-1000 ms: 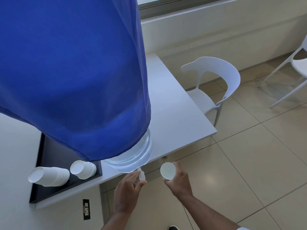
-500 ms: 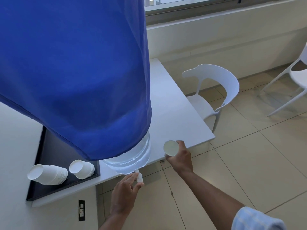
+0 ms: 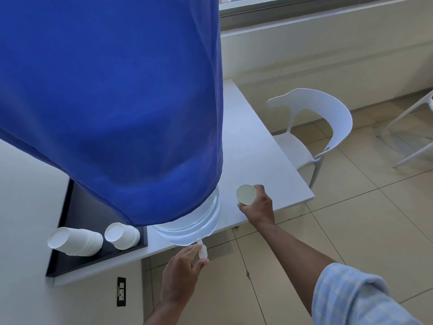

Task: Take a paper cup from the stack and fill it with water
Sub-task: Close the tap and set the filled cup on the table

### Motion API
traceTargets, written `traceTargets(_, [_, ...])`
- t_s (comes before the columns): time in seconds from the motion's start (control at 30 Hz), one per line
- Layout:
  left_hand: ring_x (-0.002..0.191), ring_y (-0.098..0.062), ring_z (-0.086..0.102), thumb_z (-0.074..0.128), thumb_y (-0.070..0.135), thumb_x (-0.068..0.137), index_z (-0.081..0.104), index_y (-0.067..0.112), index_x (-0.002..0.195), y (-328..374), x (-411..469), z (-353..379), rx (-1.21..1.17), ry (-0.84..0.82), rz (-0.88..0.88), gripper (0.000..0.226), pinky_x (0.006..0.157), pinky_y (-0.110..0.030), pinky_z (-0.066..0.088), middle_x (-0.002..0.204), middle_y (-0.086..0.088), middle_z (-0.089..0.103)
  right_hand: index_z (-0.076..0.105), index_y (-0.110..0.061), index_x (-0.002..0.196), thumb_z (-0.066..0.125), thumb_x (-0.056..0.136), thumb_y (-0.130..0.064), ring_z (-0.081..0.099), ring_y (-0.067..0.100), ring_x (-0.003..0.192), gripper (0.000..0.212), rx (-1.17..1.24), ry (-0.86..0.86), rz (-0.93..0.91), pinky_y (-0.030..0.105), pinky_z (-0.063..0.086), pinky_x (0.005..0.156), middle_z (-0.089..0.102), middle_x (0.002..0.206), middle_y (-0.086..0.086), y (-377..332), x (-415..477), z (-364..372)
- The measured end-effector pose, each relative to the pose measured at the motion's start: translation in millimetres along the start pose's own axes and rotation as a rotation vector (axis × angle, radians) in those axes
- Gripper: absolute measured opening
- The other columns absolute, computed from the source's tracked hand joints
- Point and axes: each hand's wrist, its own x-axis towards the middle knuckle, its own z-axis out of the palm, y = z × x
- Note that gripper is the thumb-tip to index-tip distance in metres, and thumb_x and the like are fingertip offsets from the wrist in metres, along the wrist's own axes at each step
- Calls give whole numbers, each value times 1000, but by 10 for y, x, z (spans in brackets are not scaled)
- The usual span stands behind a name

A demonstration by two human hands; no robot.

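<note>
A large water bottle (image 3: 194, 221) under a blue cloth cover (image 3: 112, 95) lies on the white table (image 3: 253, 141), its small white tap (image 3: 202, 250) hanging over the front edge. My left hand (image 3: 182, 273) has its fingers on the tap. My right hand (image 3: 259, 206) holds a white paper cup (image 3: 246, 194) upright over the table, to the right of the bottle and away from the tap. Two stacks of paper cups (image 3: 75, 241) (image 3: 121, 235) lie on their sides on a black tray (image 3: 70, 207) at the left.
A white plastic chair (image 3: 311, 127) stands right behind the table's far corner, and part of another chair (image 3: 412, 127) shows at the right edge. Tiled floor lies below. A wall socket (image 3: 121, 292) sits under the table edge.
My right hand has carried the cup up and right, from beside the tap to above the table. My left hand stays at the tap.
</note>
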Motion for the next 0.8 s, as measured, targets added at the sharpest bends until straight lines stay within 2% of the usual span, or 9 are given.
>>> traceTargets(0.23, [97, -16, 76, 82, 49, 85, 72, 32, 135, 31, -5, -8, 24, 11, 9, 53, 85, -27, 59, 136, 24, 72, 51, -12, 123, 87, 73, -19, 60, 28, 94, 63, -8, -36, 14, 31, 47, 76, 64, 104, 5, 54, 28, 70])
traceTargets(0.5, [97, -15, 75, 80, 53, 86, 71, 34, 137, 74, -24, -42, 52, 24, 10, 54, 81, -24, 58, 134, 28, 72, 50, -13, 122, 87, 73, -19, 59, 28, 94, 62, -26, -62, 14, 32, 49, 76, 62, 102, 4, 90, 46, 86])
traceTargets(0.67, [98, -20, 76, 79, 53, 87, 73, 33, 135, 99, -30, -43, 66, 27, 2, 52, 85, -28, 60, 137, 24, 71, 50, -14, 122, 87, 73, -19, 60, 29, 95, 62, -33, -90, 21, 35, 52, 77, 65, 105, 7, 126, 54, 104])
traceTargets(0.8, [98, -21, 76, 80, 51, 87, 72, 32, 135, 127, -39, -55, 63, 32, 1, 52, 86, -27, 60, 138, 23, 71, 50, -14, 122, 87, 73, -19, 59, 28, 95, 61, -35, -103, 21, 33, 49, 76, 62, 104, 5, 135, 40, 118])
